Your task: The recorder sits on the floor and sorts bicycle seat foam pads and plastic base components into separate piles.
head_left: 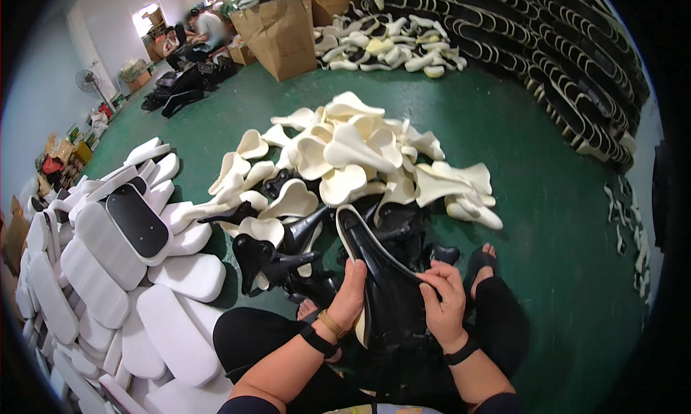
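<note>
Our left grip [349, 297] is clasping, our right grip [444, 302] pinching, the edges of a black saddle-shaped piece [392, 302] between our knees [250, 336]. We're apparently working its pale rim [361, 329]; next is likely calling for steady left support.

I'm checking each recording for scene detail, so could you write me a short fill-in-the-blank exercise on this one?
1. The left hand and right hand both hold one saddle-shaped piece, mostly ____ in colour.
2. The pile of white pads lies on the person's ____ side.
3. The floor is ____.

Missing words: black; left; green.
</note>
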